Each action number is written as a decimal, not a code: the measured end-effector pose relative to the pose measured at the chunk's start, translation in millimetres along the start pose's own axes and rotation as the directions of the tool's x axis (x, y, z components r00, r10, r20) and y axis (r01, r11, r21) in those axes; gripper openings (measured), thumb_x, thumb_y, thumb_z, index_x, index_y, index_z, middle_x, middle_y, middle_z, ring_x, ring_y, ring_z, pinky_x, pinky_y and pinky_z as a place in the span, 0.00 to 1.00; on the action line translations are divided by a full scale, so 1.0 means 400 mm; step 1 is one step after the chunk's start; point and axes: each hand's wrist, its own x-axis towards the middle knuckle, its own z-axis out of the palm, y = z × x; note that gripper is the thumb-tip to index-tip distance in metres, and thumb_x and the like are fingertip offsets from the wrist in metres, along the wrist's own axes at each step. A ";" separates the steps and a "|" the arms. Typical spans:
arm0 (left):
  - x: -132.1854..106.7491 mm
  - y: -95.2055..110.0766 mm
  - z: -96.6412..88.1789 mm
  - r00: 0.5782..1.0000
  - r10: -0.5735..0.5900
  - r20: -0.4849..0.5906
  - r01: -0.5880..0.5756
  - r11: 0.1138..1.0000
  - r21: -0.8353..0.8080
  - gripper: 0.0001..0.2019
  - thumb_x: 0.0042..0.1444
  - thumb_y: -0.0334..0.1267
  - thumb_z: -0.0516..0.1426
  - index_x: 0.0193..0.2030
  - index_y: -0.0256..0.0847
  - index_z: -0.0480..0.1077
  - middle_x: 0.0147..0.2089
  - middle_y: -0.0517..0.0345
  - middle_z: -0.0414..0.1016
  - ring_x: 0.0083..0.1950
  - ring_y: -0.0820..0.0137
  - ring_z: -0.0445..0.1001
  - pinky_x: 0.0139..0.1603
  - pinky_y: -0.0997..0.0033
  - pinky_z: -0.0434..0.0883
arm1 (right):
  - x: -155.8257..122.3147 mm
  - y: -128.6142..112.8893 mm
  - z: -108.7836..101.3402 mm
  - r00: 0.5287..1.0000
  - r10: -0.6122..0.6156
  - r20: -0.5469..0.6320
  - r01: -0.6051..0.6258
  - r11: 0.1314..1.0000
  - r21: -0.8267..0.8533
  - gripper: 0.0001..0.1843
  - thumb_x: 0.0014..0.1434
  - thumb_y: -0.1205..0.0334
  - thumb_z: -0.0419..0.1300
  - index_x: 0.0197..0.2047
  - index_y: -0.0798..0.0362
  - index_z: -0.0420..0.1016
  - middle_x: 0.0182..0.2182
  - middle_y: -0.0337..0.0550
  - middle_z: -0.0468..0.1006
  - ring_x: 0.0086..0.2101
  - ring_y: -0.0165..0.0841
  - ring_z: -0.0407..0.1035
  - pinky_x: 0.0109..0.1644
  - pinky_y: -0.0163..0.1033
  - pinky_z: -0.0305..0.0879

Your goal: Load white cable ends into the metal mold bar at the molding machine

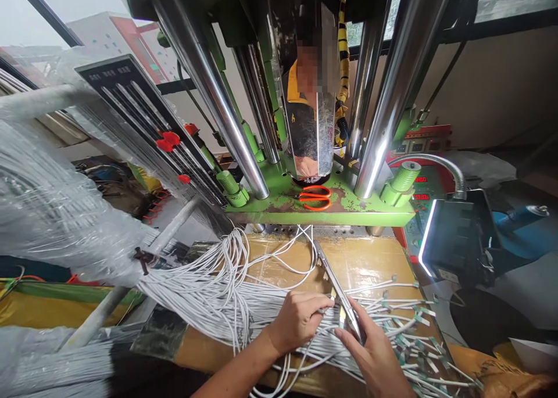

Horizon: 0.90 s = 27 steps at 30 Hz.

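Observation:
My left hand [299, 319] pinches a few white cables [226, 293] out of a thick bundle that fans across the brown bench top [366, 258]. My right hand [372, 351] grips a long narrow metal bar [333, 279] that runs diagonally up toward the press. The two hands nearly touch over the cable ends. Small metal connector tips [418, 319] stick out of the cables to the right of my hands.
A green vertical press [322, 209] with chrome columns [218, 90] stands just behind the bench. Orange scissors [316, 197] lie on its base. A plastic-wrapped cable rack [56, 212] fills the left. A lamp on a flexible neck [453, 235] and red control panel [421, 183] are at the right.

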 end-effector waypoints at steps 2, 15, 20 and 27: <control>0.010 0.011 -0.009 0.997 -0.082 0.009 0.083 0.995 -0.061 0.18 0.53 0.25 0.52 0.45 0.40 0.77 0.41 0.53 0.81 0.40 0.67 0.78 0.44 0.70 0.73 | 0.003 0.000 -0.011 0.997 0.003 0.071 -0.004 1.000 0.017 0.41 0.53 0.46 0.60 0.63 0.64 0.64 0.60 0.55 0.69 0.60 0.45 0.63 0.64 0.46 0.58; 0.079 0.005 -0.043 0.855 -0.519 -0.004 0.467 0.772 -0.432 0.08 0.55 0.37 0.61 0.39 0.36 0.76 0.23 0.62 0.72 0.21 0.75 0.69 0.23 0.77 0.64 | 0.028 0.047 -0.086 0.989 0.044 0.142 -0.056 0.995 0.083 0.37 0.51 0.51 0.64 0.62 0.56 0.68 0.59 0.47 0.71 0.60 0.46 0.62 0.59 0.41 0.66; 0.076 -0.014 -0.025 0.988 -0.149 0.048 0.154 0.983 -0.104 0.11 0.59 0.29 0.55 0.41 0.37 0.79 0.38 0.51 0.82 0.38 0.67 0.79 0.41 0.71 0.72 | 0.029 0.081 -0.077 0.989 0.047 0.142 -0.067 0.987 0.144 0.37 0.51 0.52 0.65 0.63 0.55 0.68 0.60 0.49 0.70 0.60 0.46 0.63 0.59 0.43 0.66; 0.067 -0.037 -0.012 0.998 -0.029 0.051 0.031 0.999 -0.035 0.12 0.61 0.27 0.53 0.45 0.36 0.77 0.40 0.50 0.81 0.40 0.67 0.79 0.43 0.71 0.74 | 0.021 0.086 -0.066 0.994 0.061 0.095 -0.071 0.992 0.104 0.38 0.53 0.49 0.63 0.64 0.56 0.65 0.62 0.47 0.68 0.62 0.43 0.59 0.64 0.42 0.59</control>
